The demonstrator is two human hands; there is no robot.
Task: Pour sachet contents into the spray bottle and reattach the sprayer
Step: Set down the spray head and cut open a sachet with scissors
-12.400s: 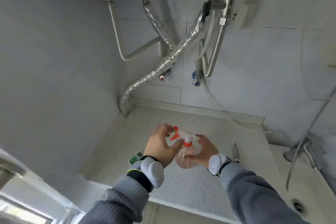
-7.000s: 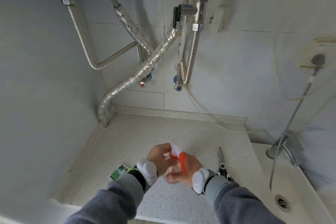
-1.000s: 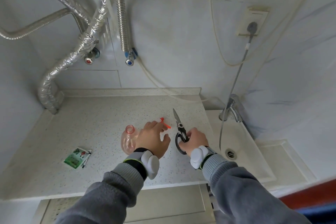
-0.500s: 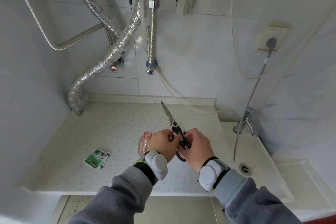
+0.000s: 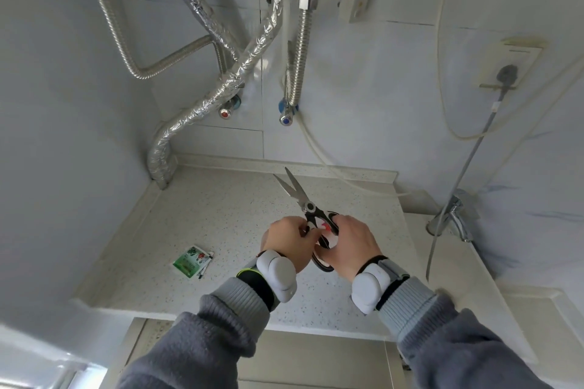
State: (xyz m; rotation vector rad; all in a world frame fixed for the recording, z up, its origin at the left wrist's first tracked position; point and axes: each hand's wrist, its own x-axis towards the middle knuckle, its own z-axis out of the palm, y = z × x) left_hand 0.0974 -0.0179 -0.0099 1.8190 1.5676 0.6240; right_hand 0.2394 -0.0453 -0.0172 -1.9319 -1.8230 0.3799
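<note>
The speckled countertop point(image 5: 221, 224) is filling the middle, a sink point(image 5: 474, 265) lying at its three o'clock. Above it, the right hand point(image 5: 349, 246) and left hand point(image 5: 289, 241) are both curling around the handles of the scissors point(image 5: 305, 199), blades parted toward twelve. The green sachet point(image 5: 192, 261) is lying flat at nine o'clock of the hands. The bottle is hidden.

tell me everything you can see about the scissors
The scissors have two bare metal blades, slightly parted, joined at a round pivot, with black handle loops showing white and red inside. They are held up above the speckled counter, tips pointing up and away toward the wall. Both the left hand and right hand grip the handles, hiding much of them.
</note>
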